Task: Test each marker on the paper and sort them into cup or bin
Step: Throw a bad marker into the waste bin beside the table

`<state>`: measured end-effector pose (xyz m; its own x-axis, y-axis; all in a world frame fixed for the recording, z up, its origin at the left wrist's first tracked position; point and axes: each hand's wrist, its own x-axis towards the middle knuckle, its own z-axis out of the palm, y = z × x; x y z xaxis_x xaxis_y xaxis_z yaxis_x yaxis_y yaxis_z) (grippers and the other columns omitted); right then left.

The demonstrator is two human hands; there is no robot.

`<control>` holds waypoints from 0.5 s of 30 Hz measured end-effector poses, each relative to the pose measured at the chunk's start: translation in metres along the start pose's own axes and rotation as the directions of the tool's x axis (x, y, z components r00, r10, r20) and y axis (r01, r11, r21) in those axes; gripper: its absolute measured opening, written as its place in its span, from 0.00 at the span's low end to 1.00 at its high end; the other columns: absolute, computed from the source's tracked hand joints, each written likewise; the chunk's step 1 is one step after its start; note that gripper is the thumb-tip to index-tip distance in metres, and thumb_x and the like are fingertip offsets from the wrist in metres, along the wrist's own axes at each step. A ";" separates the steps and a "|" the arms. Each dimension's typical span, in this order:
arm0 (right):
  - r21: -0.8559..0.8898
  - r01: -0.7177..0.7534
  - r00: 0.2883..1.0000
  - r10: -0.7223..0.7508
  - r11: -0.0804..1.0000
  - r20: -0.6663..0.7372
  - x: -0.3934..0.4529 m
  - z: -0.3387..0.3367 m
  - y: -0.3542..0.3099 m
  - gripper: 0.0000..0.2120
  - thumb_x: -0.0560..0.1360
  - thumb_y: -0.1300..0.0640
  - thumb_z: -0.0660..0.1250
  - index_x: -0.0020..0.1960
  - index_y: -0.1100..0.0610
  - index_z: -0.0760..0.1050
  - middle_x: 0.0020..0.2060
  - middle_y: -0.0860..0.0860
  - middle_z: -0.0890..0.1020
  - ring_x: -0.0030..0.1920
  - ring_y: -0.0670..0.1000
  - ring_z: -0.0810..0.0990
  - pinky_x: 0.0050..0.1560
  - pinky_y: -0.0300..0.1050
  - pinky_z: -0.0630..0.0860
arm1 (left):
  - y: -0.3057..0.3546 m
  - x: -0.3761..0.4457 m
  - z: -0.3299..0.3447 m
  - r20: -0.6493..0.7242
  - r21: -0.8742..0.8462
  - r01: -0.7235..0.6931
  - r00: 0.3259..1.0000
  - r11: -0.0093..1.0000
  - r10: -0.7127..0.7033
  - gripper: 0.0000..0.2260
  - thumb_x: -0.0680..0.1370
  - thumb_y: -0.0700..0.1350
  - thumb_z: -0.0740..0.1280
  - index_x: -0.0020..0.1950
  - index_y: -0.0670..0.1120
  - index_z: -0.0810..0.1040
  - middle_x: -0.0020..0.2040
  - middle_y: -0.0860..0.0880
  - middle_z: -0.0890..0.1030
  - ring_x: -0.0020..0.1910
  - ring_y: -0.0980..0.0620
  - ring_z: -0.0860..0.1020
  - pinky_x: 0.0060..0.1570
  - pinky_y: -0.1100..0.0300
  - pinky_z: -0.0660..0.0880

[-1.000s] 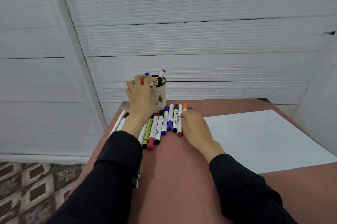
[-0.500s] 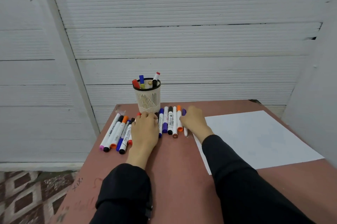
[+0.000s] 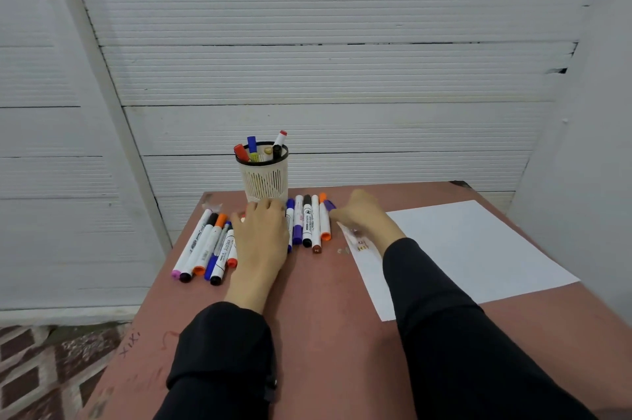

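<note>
Hands (image 3: 263,238) on markers (image 3: 307,221) (cup (image 3: 263,180) behind)

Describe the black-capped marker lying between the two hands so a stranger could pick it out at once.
Start at the white mesh cup at the far edge of the reddish table. Just right of its base, a short row of markers lies between the left hand and the right hand. The black-capped marker is the white-barrelled one with black ends and bold printing, flanked by a purple marker and a brown-tipped one.

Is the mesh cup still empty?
No. The mesh cup at the back of the table already holds several markers standing upright, among them a red-capped one and a blue-capped one.
</note>
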<state>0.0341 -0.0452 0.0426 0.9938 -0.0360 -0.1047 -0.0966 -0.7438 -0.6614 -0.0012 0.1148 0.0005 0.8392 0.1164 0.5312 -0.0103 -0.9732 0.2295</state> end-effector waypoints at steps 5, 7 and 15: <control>0.037 0.132 0.982 -0.136 0.991 0.130 -0.013 -0.015 0.032 0.13 0.78 0.60 0.64 0.35 0.61 0.72 0.32 0.58 0.77 0.35 0.56 0.76 0.38 0.44 0.71 | 0.016 -0.003 -0.002 -0.039 -0.257 -0.233 0.972 0.938 0.231 0.15 0.80 0.39 0.60 0.66 0.51 0.73 0.64 0.53 0.75 0.63 0.49 0.71 0.60 0.56 0.62; 0.031 0.225 0.963 -0.227 0.974 0.144 -0.016 -0.021 0.047 0.08 0.78 0.59 0.65 0.42 0.62 0.77 0.39 0.60 0.81 0.38 0.54 0.74 0.39 0.44 0.68 | 0.020 -0.006 0.001 0.050 -0.249 -0.282 0.952 0.926 0.303 0.17 0.83 0.45 0.57 0.72 0.53 0.68 0.70 0.55 0.70 0.69 0.50 0.66 0.63 0.54 0.60; 0.084 0.392 0.917 -0.396 0.916 0.040 -0.028 -0.043 0.093 0.04 0.80 0.55 0.62 0.52 0.52 0.76 0.42 0.47 0.80 0.41 0.45 0.75 0.39 0.34 0.69 | 0.062 -0.011 0.006 0.147 -0.201 -0.403 0.889 0.893 0.434 0.10 0.83 0.45 0.53 0.58 0.50 0.72 0.54 0.53 0.74 0.57 0.50 0.71 0.62 0.50 0.58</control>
<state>-0.0008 -0.1415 0.0159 0.9477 0.2885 0.1363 0.2967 -0.6394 -0.7093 -0.0078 0.0524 0.0036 0.8215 -0.3484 0.4515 -0.4568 -0.8759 0.1552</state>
